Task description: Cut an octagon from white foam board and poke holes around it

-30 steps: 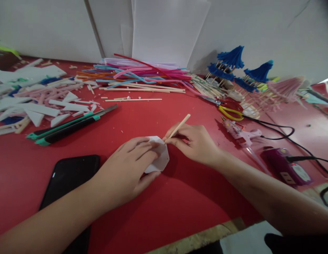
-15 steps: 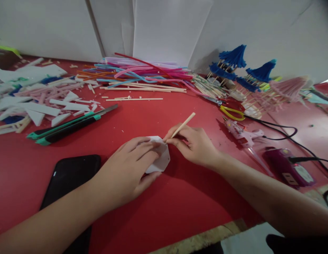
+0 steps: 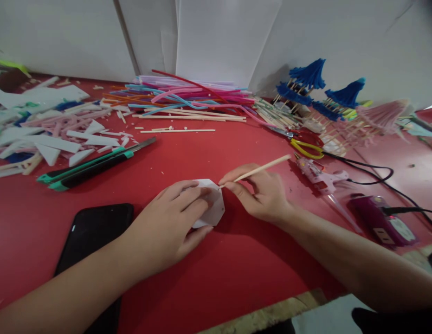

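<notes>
My left hand (image 3: 174, 218) lies over a flat white octagonal piece (image 3: 216, 211), fingers on top and thumb along its near edge, gripping it against the table. Small dark holes or dots show near its corners. My right hand (image 3: 261, 192) pinches a thin wooden stick (image 3: 262, 168) between thumb and fingers. The stick's lower tip touches the piece close to its upper right corner; its other end leans up to the right. Part of the piece is hidden under my left fingers.
A black phone (image 3: 93, 232) lies under my left forearm. On the red table are a cutter knife (image 3: 93, 167), white scraps (image 3: 55, 141), pipe cleaners (image 3: 198, 95), scissors (image 3: 306, 147), a glue gun (image 3: 322, 178), a purple power socket (image 3: 383, 220) and small blue roofs on sticks (image 3: 308, 76).
The wooden stick has tilted lower, its upper end swinging right and down. My right hand has turned slightly with it. My left hand and the white piece stay almost in place.
</notes>
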The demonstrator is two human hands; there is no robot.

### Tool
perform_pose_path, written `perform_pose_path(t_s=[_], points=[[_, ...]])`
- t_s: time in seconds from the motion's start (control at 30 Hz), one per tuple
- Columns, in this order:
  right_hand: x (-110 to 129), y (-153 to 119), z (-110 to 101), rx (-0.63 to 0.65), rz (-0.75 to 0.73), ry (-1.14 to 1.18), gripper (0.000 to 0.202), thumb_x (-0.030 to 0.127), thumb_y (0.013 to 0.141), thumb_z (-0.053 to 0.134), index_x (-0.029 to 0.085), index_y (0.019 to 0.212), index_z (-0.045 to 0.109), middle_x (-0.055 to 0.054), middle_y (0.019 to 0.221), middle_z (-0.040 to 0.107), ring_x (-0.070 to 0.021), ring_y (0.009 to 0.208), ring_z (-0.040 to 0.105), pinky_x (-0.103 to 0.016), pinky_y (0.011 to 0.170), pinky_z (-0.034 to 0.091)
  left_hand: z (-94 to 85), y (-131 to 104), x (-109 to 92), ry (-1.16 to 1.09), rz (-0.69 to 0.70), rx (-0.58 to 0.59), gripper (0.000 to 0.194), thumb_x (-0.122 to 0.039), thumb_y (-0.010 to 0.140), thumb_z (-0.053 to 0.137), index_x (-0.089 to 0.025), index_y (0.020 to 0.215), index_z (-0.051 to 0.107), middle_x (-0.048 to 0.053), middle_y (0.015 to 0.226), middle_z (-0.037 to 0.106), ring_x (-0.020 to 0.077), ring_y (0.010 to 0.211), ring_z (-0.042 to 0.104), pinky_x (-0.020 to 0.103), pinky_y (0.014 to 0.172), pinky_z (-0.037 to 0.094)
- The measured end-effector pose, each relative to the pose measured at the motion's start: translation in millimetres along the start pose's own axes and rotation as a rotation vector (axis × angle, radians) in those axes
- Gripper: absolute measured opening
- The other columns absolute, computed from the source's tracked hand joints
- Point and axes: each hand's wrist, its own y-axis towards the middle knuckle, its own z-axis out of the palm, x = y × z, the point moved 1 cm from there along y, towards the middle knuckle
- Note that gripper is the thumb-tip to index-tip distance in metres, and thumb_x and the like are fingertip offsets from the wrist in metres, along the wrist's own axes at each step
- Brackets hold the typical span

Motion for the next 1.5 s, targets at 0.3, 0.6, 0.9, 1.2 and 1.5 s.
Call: perform_pose_path(t_s=[0.3,0.6,0.9,1.2,1.5], points=[[-9.4,1.7,3.4,-0.06,0.235,0.054,0.006,0.025,0.091,0.06,0.021,0.092,0.056,-0.001,0.083,0.071,-0.0142,0.073,0.07,-0.024,0.064,0.055,-2.8,-2.6,-2.7,-0.045,-0.015,-0.008,0.055,-0.009,0.078,0.046,-0.02,0.132,0.05,0.008,0.135,0.056,0.0304,0.131,0.042,0.059,0.111,0.032],[-5.1,1.2,4.0,0.011,0.165,-0.019,0.002,0.022,0.089,0.062,0.022,0.088,0.062,0.0,0.084,0.072,-0.013,0.073,0.071,-0.021,0.066,0.055,0.6,-4.1,1.5,0.157,-0.234,-0.164,0.089,-0.072,0.08,0.053,-0.004,0.136,0.042,0.024,0.127,0.056,0.041,0.114,0.051,0.059,0.096,0.045],[6.5,0.7,2.5,0.192,0.016,0.029,0.005,0.02,0.089,0.062,0.019,0.085,0.064,0.001,0.082,0.074,-0.0105,0.069,0.07,-0.018,0.065,0.054,6.4,-6.9,-0.8,0.036,-0.12,-0.046,0.067,-0.034,0.087,0.054,-0.008,0.144,0.03,0.021,0.146,0.044,0.0349,0.137,0.038,0.054,0.111,0.033],[7.1,-1.1,0.2,0.017,0.043,0.091,0.002,0.021,0.087,0.066,0.02,0.086,0.066,-0.001,0.084,0.075,-0.0113,0.072,0.072,-0.018,0.067,0.056,4.7,-7.3,3.4,0.167,-0.241,-0.176,0.088,-0.066,0.078,0.06,-0.007,0.138,0.037,0.024,0.127,0.053,0.0431,0.117,0.05,0.061,0.097,0.043],[4.8,-0.9,1.8,0.026,-0.069,-0.001,0.004,0.017,0.085,0.068,0.019,0.085,0.066,-0.002,0.088,0.076,-0.0123,0.078,0.072,-0.019,0.074,0.056,9.6,-8.7,0.0,0.085,-0.117,-0.206,0.068,-0.039,0.086,0.06,-0.008,0.139,0.031,0.021,0.13,0.053,0.0375,0.119,0.05,0.056,0.1,0.043]])
